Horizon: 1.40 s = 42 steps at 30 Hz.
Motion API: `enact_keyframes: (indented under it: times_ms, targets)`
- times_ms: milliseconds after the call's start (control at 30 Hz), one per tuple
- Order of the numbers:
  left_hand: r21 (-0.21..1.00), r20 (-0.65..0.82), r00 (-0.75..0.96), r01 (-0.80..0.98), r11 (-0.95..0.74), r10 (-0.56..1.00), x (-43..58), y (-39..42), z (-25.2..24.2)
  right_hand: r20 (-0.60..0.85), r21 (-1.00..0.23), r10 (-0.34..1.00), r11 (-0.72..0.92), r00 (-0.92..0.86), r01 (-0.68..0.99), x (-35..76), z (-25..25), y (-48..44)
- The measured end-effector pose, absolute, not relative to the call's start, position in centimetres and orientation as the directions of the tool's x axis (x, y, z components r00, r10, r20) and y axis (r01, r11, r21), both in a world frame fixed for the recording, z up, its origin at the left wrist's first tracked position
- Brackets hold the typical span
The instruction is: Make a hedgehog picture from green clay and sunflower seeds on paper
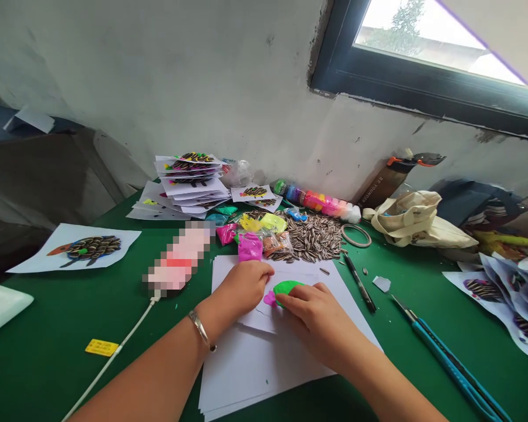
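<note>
Landmark: white paper stack (pixel 255 363) on the green table (pixel 48 375); all places are given from it.
Far left: finished seed picture (pixel 77 249) lies flat, well apart from the stack.
Left, near edge: yellow tag (pixel 101 347), with a white cable (pixel 123 340) running just beside it.
Left, upper: blurred flat object (pixel 180 258) near the stack's top left corner.
Behind, left: pile of finished pictures (pixel 189 181) by the wall.
Left hand (pixel 246 284): on the stack's upper part, fingers curled under, knuckles up; whether it grips anything cannot be told.
Pink clay (pixel 270 299): small lump on the top sheet, touching the left hand's fingertips.
Green clay (pixel 286 287): oval lump on the top sheet, between the two hands, touching the pink clay.
Right hand (pixel 312 316): on the stack, fingers bent, tips closed on the near edge of the green clay.
Behind: clay bags (pixel 250 234) at the stack's far edge.
Behind, right: sunflower seeds (pixel 312 237) heaped just beyond the far edge.
Right: black pen (pixel 361 284) lies just beside the stack.
Further right: blue-handled tool (pixel 453 363), well apart.
Far right, behind: cloth bag (pixel 413 220) near the wall.
</note>
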<state>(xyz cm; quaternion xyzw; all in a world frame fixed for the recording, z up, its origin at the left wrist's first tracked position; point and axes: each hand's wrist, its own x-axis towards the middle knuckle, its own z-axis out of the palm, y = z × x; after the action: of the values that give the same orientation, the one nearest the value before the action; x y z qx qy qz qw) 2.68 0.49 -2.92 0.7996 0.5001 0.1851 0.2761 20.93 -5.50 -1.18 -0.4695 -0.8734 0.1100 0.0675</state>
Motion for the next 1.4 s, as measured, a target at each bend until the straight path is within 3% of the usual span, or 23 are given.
enact_keyframes:
  times_ms: [200,367,567,1400]
  targets:
    - [0.626,0.017,0.431,0.7,-0.345,0.902,2.7,0.6,-2.9,-0.01,-0.184,0.826,0.553,-0.564,0.813,20.8,-1.3,-5.4]
    - [0.623,0.014,0.43,0.702,-0.345,0.903,2.7,0.6,-2.9,0.06,-0.199,0.835,0.546,-0.546,0.814,20.9,-1.5,-5.4]
    - [0.621,0.01,0.429,0.706,-0.342,0.903,2.7,0.5,-2.8,0.066,-0.11,0.833,0.553,-0.549,0.826,20.8,-1.8,-5.2]
    - [0.628,-0.004,0.431,0.703,-0.333,0.902,2.7,0.7,-3.1,0.178,-0.114,0.8,0.595,-0.573,0.796,20.1,-3.1,-5.0]
